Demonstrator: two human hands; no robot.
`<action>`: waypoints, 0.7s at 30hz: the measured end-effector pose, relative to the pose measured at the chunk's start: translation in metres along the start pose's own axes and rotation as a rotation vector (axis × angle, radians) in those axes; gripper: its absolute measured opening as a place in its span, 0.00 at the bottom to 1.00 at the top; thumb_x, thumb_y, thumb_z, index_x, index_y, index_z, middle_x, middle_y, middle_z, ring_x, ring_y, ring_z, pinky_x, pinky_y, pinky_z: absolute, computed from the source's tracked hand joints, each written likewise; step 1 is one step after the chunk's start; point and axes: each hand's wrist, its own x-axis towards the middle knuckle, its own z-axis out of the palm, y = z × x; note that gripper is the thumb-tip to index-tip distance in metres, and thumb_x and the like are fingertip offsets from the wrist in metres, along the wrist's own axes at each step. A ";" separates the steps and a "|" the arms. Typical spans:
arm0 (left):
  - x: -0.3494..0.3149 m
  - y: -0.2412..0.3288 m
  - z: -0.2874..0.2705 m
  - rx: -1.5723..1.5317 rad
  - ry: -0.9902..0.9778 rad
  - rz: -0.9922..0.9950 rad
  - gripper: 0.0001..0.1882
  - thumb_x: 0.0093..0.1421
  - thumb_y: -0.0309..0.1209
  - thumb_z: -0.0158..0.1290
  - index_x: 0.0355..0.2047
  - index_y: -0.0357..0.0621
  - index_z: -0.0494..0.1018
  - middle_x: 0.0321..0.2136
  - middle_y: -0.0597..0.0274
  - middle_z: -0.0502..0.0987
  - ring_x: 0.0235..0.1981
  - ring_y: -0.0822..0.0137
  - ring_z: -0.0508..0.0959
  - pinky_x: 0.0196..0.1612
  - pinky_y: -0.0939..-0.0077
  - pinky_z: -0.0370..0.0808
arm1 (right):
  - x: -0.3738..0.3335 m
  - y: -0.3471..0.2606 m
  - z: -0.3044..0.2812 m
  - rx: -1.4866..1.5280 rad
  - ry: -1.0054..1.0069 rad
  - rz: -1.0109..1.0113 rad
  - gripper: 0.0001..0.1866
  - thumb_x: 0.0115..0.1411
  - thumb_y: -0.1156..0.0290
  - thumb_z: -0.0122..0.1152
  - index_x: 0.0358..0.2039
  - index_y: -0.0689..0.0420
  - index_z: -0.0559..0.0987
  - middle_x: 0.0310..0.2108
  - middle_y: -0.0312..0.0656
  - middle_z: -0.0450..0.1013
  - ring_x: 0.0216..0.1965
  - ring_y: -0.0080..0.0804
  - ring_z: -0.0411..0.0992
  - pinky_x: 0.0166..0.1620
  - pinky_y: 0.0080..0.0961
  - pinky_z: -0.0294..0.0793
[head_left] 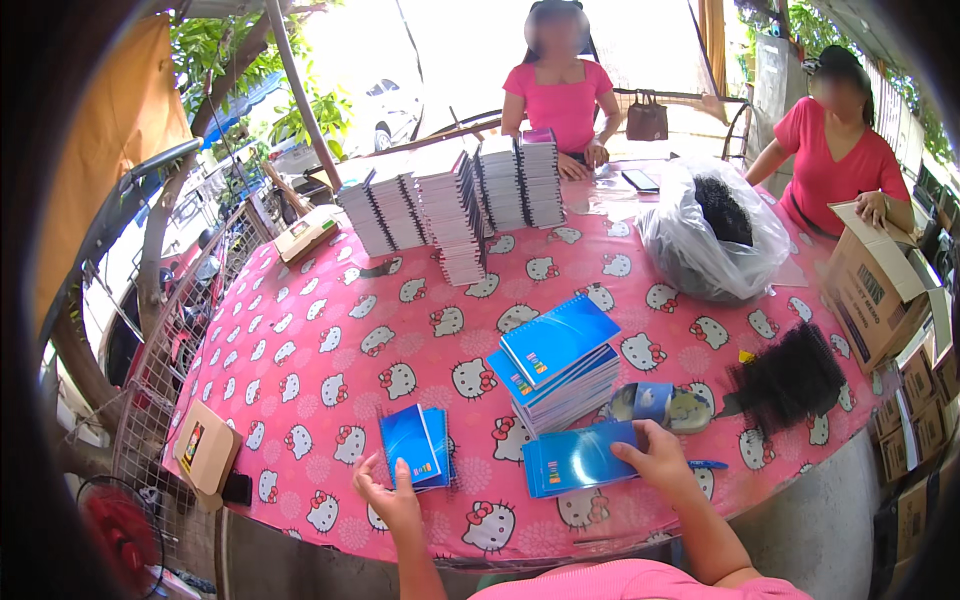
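My right hand (655,460) grips the right end of a fanned stack of blue notebook covers (575,458), its thumb on top, close above the table. My left hand (392,502) is open, fingers apart, with its thumb at the lower edge of a small pile of blue spiral notebooks (408,445). Beyond my right hand stands a taller stack of notebooks (570,390), topped by a blue-covered one lying askew. A roll of tape or similar blue-and-clear item (655,403) lies beside that stack. A blue pen (707,464) rests right of my right hand.
Tall stacks of spiral notebooks (450,215) stand at the back. Black binding coils (790,378) lie at right, near a plastic bag (715,240) of more coils. Cardboard boxes (880,285) line the right side. Two people in pink stand across the pink patterned tablecloth (330,400).
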 end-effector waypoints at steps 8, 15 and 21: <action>-0.051 0.067 0.043 -0.551 -0.552 -0.151 0.27 0.56 0.28 0.58 0.55 0.42 0.61 0.60 0.56 0.58 0.56 0.64 0.64 0.53 0.67 0.67 | 0.010 0.020 -0.003 -0.010 0.071 -0.057 0.21 0.50 0.66 0.68 0.42 0.62 0.74 0.28 0.42 0.74 0.27 0.25 0.69 0.32 0.25 0.69; -0.088 0.086 0.056 -0.442 -0.681 0.184 0.40 0.56 0.19 0.54 0.65 0.43 0.47 0.63 0.52 0.51 0.61 0.57 0.59 0.56 0.68 0.68 | -0.020 -0.015 -0.012 0.422 0.073 -0.165 0.16 0.51 0.83 0.62 0.38 0.61 0.67 0.28 0.40 0.71 0.28 0.24 0.68 0.32 0.25 0.69; -0.097 0.089 0.059 -0.207 -0.884 0.361 0.36 0.54 0.16 0.55 0.62 0.48 0.57 0.61 0.40 0.51 0.62 0.43 0.57 0.60 0.61 0.59 | -0.026 -0.016 0.019 0.257 -0.107 -0.410 0.15 0.54 0.85 0.59 0.35 0.57 0.63 0.35 0.43 0.69 0.36 0.27 0.69 0.39 0.25 0.69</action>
